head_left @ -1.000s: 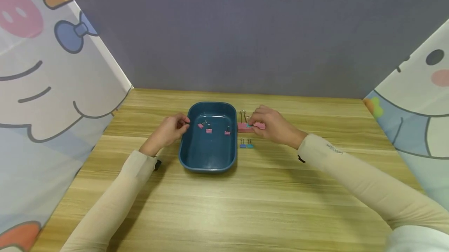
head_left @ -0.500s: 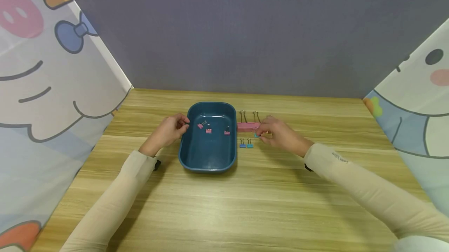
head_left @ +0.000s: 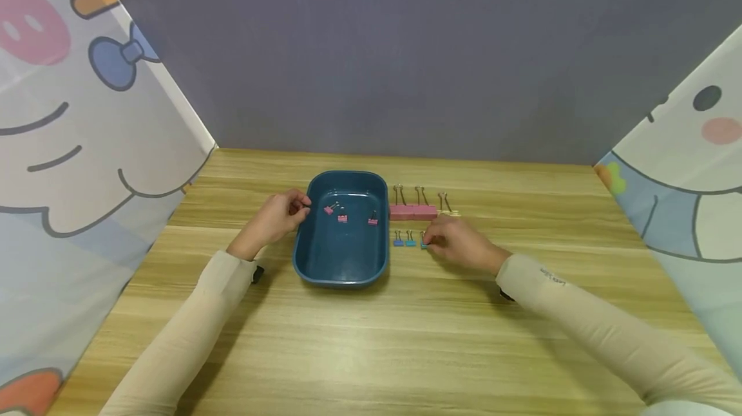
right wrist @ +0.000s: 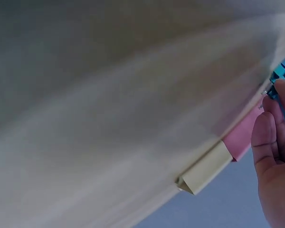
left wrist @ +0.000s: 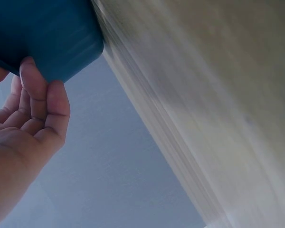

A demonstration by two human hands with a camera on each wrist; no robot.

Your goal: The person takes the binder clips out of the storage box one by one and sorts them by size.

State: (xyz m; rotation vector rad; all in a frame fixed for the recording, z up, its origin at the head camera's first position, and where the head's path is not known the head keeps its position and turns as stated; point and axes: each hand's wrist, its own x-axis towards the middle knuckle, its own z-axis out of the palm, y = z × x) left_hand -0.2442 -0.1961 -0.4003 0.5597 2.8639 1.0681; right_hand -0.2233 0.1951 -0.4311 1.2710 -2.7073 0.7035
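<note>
While the left hand (head_left: 282,215) holds the blue tray (head_left: 342,268) by its rim, the right hand (head_left: 462,242), grip narrow, pinches a teal clip (head_left: 424,245) beside two small clips (head_left: 411,243) already lined up before the larger clips (head_left: 401,212), three pink clips (head_left: 342,218) in the tray apparently left.

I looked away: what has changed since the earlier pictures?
The right hand moved toward the person, carrying a small teal clip from near the large pink clips to beside two small clips, fingers still pinching it. Left hand, blue tray and its three small pink clips stayed put.
</note>
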